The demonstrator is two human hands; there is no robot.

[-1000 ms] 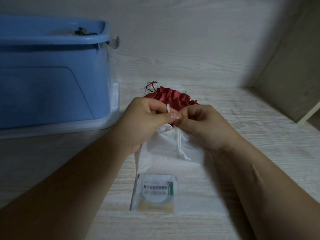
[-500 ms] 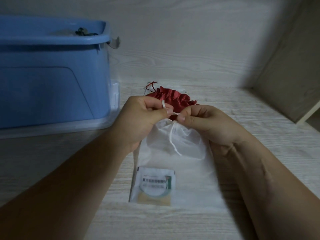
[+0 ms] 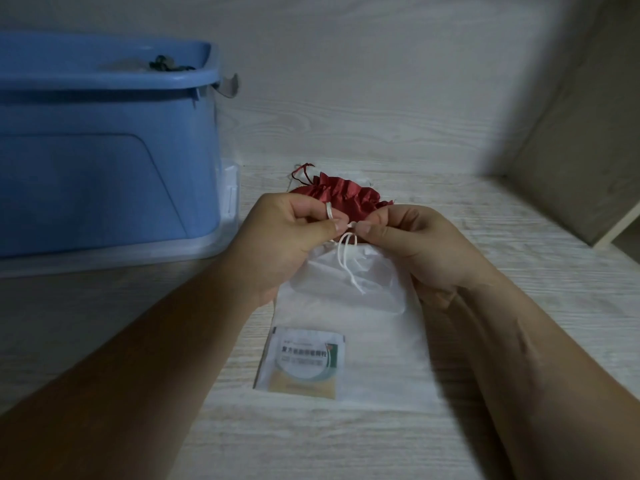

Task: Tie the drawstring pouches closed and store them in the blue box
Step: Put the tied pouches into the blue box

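Left hand [image 3: 287,237] pinches drawstring [image 3: 346,259] | right hand [image 3: 419,245] pinches drawstring | white pouch [image 3: 349,306] lies lengthwise, mouth pointing away

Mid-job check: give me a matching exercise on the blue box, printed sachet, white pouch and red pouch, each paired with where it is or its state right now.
Things:
1. blue box
2. printed sachet
3. white pouch
4. red pouch

Places or states:
a. its drawstring pinched by left hand and right hand
b. far left on the table
c. just beyond the hands
d. nearest the camera

Pairs: 1-b; 2-d; 3-a; 4-c.
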